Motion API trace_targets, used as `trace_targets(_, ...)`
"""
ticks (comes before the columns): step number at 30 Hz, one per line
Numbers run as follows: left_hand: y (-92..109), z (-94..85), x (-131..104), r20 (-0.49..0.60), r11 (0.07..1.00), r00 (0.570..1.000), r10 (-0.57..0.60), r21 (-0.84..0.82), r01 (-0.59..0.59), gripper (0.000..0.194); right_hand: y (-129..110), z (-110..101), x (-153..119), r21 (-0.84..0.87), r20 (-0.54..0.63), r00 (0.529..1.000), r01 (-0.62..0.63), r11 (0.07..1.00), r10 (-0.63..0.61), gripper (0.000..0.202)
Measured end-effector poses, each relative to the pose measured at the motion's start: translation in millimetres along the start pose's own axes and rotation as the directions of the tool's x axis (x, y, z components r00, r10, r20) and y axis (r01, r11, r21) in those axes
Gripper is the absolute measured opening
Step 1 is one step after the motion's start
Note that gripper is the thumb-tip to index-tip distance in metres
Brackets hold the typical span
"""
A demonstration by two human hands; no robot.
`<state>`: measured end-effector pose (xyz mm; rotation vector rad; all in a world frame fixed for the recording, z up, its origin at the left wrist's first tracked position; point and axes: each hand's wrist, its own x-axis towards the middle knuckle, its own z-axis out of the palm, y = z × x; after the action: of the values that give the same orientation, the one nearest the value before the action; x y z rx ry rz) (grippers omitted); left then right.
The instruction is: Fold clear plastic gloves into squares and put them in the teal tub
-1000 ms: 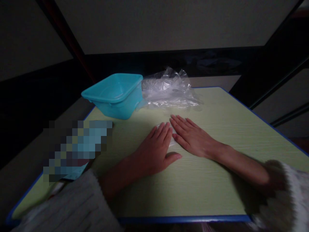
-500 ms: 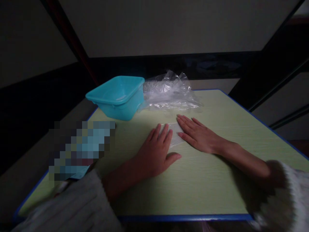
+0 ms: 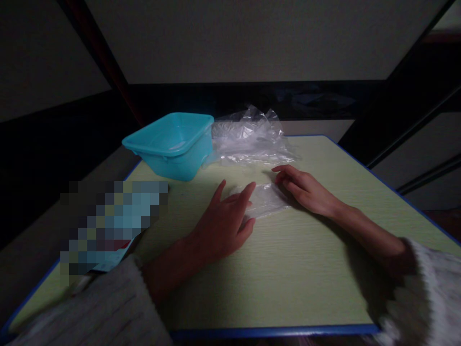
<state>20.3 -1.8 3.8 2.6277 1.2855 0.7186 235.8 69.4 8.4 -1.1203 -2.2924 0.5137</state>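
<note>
A small folded piece of clear plastic film (image 3: 268, 201) lies on the table between my hands. My left hand (image 3: 221, 218) is at its left end, thumb and index finger apart and the middle fingers bent over the film. Beside its right end is my right hand (image 3: 304, 190), index finger stretched forward and the other fingers loosely curled, with no grip visible. Whether the right fingertips touch the film, I cannot tell. Behind the hands is a crumpled heap of clear plastic (image 3: 252, 137).
A turquoise plastic basin (image 3: 173, 158) stands at the back left, against the crumpled plastic. At the left edge lies a flat item (image 3: 115, 226), mostly blurred out by pixels. The pale green table (image 3: 288, 278) has a blue rim, and dark-trimmed panels rise behind it.
Both hands were flat on the film. Now their fingers are raised and bent; the left has shifted slightly left, and more of the film shows between them.
</note>
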Motion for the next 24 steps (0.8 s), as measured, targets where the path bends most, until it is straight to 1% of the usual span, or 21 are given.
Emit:
trace_targets(3,-2,-2.4,1,-0.001,0.999,1.0,-0.01,0.04,0.01,0.056,-5,-3,-1,-0.006,0.034,0.999,-0.012,1.0,0.013,0.031)
trace_targets(7,-2,-4.9,2,0.014,0.998,1.0,-0.017,0.067,0.016,0.053,-7,-6,-2,-0.014,0.049,0.999,-0.023,1.0,0.024,0.029)
trace_targets(12,-2,-4.6,1,0.026,0.998,0.999,-0.023,0.066,0.021,0.052,-2,-8,-2,0.149,0.085,0.984,-0.166,0.975,0.155,0.029)
trace_targets(13,-2,-4.2,1,0.022,0.998,1.0,-0.021,0.066,0.019,0.052,-1,-8,-2,0.164,0.095,0.981,-0.183,0.969,0.169,0.029)
trace_targets(15,-2,-3.5,1,0.014,0.998,1.0,-0.013,0.068,0.012,0.052,0,-9,-2,0.147,0.106,0.981,-0.177,0.973,0.163,0.026)
trace_targets(18,-2,-2.6,1,0.002,0.997,1.0,0.011,0.08,-0.011,0.051,-1,-11,-3,0.062,0.083,0.99,-0.122,0.991,0.116,0.021)
trace_targets(20,-2,-2.4,1,-0.008,0.996,1.0,0.029,0.089,-0.028,0.049,-3,-14,-4,0.0,0.067,0.997,-0.035,0.999,0.035,0.02)
trace_targets(22,-1,-2.5,1,-0.019,0.995,0.999,0.046,0.092,-0.044,0.047,-6,-18,-6,-0.045,0.133,0.985,0.116,0.992,-0.11,0.018)
trace_targets(24,-1,-2.9,1,-0.031,0.994,0.998,0.063,0.086,-0.06,0.045,-8,-22,-8,-0.061,0.249,0.938,0.264,0.963,-0.242,0.014)
